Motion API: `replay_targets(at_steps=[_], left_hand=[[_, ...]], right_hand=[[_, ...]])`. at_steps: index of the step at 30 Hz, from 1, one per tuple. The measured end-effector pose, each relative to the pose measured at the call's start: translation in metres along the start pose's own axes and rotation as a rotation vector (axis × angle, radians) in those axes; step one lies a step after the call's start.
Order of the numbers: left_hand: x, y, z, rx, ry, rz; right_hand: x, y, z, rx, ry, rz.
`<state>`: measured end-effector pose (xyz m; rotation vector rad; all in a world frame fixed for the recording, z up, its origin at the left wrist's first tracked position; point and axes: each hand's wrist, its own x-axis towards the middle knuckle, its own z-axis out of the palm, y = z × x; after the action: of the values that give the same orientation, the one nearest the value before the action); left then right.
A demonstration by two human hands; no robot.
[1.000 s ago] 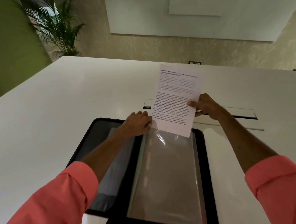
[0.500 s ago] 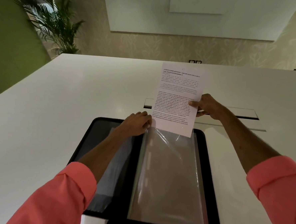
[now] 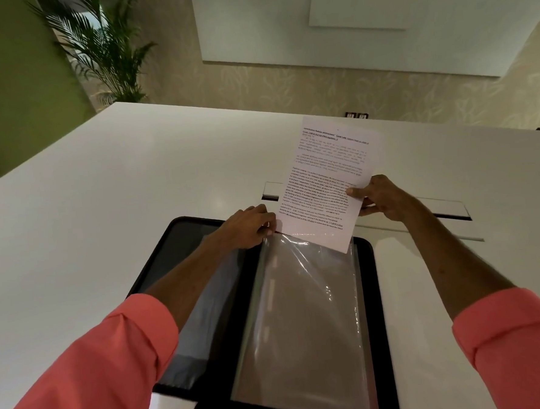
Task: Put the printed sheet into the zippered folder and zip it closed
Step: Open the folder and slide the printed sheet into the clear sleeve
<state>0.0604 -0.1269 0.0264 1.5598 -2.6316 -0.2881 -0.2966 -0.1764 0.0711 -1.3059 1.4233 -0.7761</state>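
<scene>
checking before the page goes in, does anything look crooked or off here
The printed sheet is tilted, its lower corner leading into the clear sleeve of the open folder, so it is not square with the opening. The sleeve's top is wrinkled where the left hand holds it. Nothing looks torn or spilled.

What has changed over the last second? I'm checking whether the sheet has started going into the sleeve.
Hardly anything. The printed sheet has barely shifted; its lower edge still sits at the mouth of the clear sleeve, not visibly further in. The right hand still pinches the sheet's right edge, the left hand still holds the sleeve's top corner, and the zippered folder still lies open.
</scene>
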Motion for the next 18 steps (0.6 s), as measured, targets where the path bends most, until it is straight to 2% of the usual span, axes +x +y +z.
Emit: replay_targets(at_steps=[10,18], left_hand=[[-0.005,0.004,0.006,0.051,0.081,-0.002],[0.004,0.021,0.018,0.087,0.161,0.099]], right_hand=[[0.005,0.008,0.014,-0.105,-0.085,0.086],[0.004,0.001,0.023,-0.117,-0.083,0.006]])
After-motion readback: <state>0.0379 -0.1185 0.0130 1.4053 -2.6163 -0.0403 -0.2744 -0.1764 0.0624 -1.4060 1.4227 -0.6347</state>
